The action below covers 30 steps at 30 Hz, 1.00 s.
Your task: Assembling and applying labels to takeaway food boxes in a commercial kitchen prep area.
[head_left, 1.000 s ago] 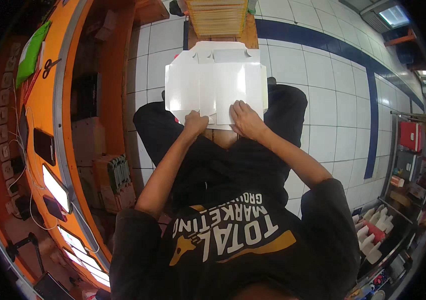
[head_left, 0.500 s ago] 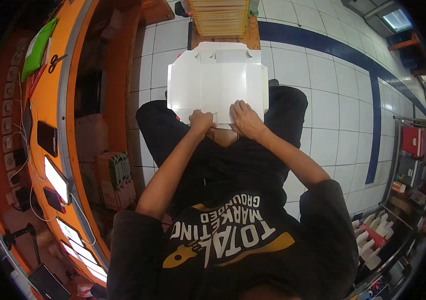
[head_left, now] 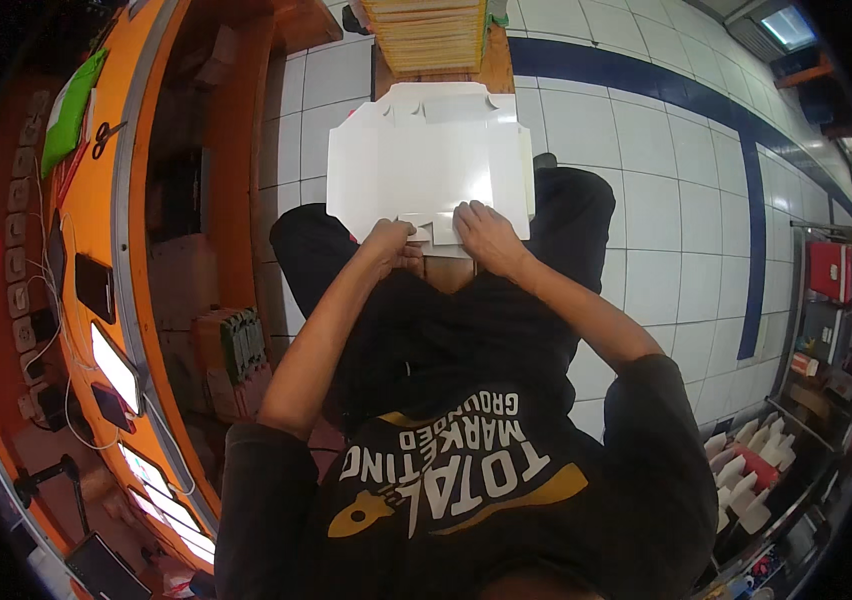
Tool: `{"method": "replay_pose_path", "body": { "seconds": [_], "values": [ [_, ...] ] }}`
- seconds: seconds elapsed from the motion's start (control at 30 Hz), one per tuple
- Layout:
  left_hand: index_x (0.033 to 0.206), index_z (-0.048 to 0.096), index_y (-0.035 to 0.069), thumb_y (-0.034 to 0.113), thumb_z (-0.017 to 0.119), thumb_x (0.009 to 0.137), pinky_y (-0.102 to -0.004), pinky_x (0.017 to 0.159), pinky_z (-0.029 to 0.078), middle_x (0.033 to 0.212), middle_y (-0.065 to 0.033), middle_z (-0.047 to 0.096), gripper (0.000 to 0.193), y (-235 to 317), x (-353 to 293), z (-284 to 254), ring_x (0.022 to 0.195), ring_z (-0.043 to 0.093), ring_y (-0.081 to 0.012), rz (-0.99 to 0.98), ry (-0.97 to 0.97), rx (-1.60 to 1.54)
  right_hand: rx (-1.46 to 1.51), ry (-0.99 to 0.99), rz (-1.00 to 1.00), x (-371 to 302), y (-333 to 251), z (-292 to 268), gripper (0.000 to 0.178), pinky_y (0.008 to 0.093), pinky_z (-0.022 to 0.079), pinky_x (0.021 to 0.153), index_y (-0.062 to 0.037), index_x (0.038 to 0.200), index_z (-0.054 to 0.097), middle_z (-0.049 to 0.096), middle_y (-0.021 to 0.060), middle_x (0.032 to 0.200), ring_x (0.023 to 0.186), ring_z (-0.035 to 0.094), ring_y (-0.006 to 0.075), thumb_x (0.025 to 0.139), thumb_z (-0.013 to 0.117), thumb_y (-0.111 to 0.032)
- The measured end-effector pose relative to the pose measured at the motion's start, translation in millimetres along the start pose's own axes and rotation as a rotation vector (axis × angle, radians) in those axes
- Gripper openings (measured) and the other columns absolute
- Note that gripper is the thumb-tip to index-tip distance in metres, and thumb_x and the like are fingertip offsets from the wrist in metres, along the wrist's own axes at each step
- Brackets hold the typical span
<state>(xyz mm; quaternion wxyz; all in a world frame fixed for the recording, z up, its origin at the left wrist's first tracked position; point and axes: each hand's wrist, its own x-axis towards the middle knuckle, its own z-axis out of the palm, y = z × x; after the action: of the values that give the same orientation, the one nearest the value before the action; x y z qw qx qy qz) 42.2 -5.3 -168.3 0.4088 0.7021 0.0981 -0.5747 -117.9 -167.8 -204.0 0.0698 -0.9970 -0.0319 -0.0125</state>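
A flat white cardboard box blank [head_left: 426, 160] with cut flaps along its far and near edges lies on a wooden bench [head_left: 451, 272] between my knees. My left hand [head_left: 391, 245] is closed on the blank's near-left edge, pinching a small flap there. My right hand [head_left: 486, 235] presses its fingers, bunched together, on the near edge right of the middle. Between the two hands a narrow near flap [head_left: 441, 245] shows. What lies beneath the blank is mostly hidden; pale sheet edges peek out at its right side.
Beyond the blank stands a tall stack of yellowish card [head_left: 426, 35] on the bench. To the left runs an orange counter [head_left: 96, 215] with scissors [head_left: 106, 138], a green packet [head_left: 74, 112], tablets and phones [head_left: 114, 365]. White floor tiles [head_left: 681, 220] with a blue stripe spread right.
My left hand has shifted slightly left and opened its grip angle around the near-left flap. The blank has slid a little left in view; my right hand stays at the near edge.
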Motion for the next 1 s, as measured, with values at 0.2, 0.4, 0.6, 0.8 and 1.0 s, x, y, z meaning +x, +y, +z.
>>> {"method": "replay_pose_path", "body": {
  "seconds": [0.2, 0.4, 0.6, 0.8, 1.0],
  "values": [
    [0.116, 0.056, -0.005, 0.019, 0.064, 0.089, -0.0429, 0.066, 0.056, 0.094, -0.0161, 0.065, 0.037, -4.6, -21.4, 2.2, 0.073, 0.065, -0.0299, 0.358, 0.071, 0.781, -0.016, 0.059, -0.062, 5.7, 2.7, 4.3, 0.012, 0.0299, 0.055, 0.072, -0.0016, 0.087, 0.065, 0.056, 0.0095, 0.096, 0.092, 0.059, 0.0231, 0.079, 0.061, -0.009],
    [0.113, 0.055, -0.002, 0.019, 0.078, 0.076, -0.0450, 0.084, 0.049, 0.105, -0.0181, 0.056, 0.048, -11.6, -25.6, -0.6, 0.098, 0.058, -0.0358, 1.124, 0.288, 1.327, 0.034, -0.031, -0.078, 28.2, 20.5, -5.5, 0.009, 0.0354, 0.056, 0.072, -0.0049, 0.082, 0.067, 0.060, 0.0100, 0.091, 0.090, 0.062, 0.0254, 0.081, 0.060, -0.010],
    [0.112, 0.054, -0.004, 0.016, 0.075, 0.077, -0.0428, 0.091, 0.046, 0.111, -0.0192, 0.053, 0.045, -7.7, 4.5, -1.2, 0.108, 0.054, -0.0359, 1.226, 0.182, 1.385, 0.378, -0.311, -0.009, 87.5, 80.9, -13.1, 0.012, 0.0443, 0.054, 0.071, -0.0023, 0.078, 0.070, 0.071, 0.0154, 0.081, 0.078, 0.068, 0.0344, 0.075, 0.070, -0.014],
    [0.110, 0.054, -0.005, 0.013, 0.073, 0.075, -0.0422, 0.091, 0.047, 0.109, -0.0185, 0.053, 0.044, -12.1, 12.5, -6.0, 0.106, 0.054, -0.0350, 1.261, 0.133, 1.404, 0.697, -0.682, -0.009, 117.0, 117.0, -9.0, 0.024, 0.0355, 0.053, 0.070, -0.0046, 0.098, 0.076, 0.075, 0.0084, 0.083, 0.076, 0.068, 0.0184, 0.079, 0.080, -0.019],
    [0.104, 0.054, -0.003, 0.009, 0.069, 0.077, -0.0405, 0.086, 0.049, 0.101, -0.0158, 0.051, 0.033, -18.8, 24.3, 1.3, 0.096, 0.055, -0.0319, 1.365, 0.301, 1.413, 0.727, -0.754, -0.005, 123.3, 120.7, -9.7, 0.027, 0.0344, 0.053, 0.069, -0.0065, 0.103, 0.077, 0.077, 0.0071, 0.085, 0.075, 0.068, 0.0167, 0.080, 0.082, -0.021]
  ]
}}
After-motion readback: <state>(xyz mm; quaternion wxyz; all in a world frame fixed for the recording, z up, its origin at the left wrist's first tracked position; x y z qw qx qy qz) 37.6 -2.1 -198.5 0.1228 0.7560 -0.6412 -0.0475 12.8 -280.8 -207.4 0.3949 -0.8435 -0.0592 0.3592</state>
